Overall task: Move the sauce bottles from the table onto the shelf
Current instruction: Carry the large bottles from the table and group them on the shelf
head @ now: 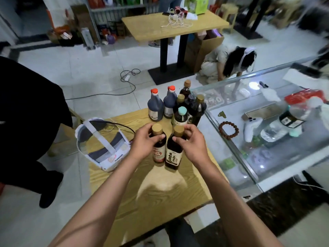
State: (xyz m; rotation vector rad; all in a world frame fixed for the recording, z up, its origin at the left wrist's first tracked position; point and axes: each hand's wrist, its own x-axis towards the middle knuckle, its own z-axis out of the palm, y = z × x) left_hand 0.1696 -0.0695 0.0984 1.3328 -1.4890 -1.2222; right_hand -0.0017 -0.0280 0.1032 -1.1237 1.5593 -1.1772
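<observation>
- Left hand (pixel 144 141): fingers wrapped round the neck of a gold-capped bottle (pixel 159 148) standing on the wooden table (pixel 160 193).
- Right hand (pixel 193 145): grasps the neighbouring bottle (pixel 174 154), likewise upright.
- Six more bottles (pixel 175 106) wait at the table's far edge.
- Progress: judged early; no bottle shelved in view.

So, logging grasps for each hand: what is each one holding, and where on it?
Left hand grips the red-labelled bottle at its neck; right hand grips the dark-labelled bottle at its neck, below the cap.
</observation>
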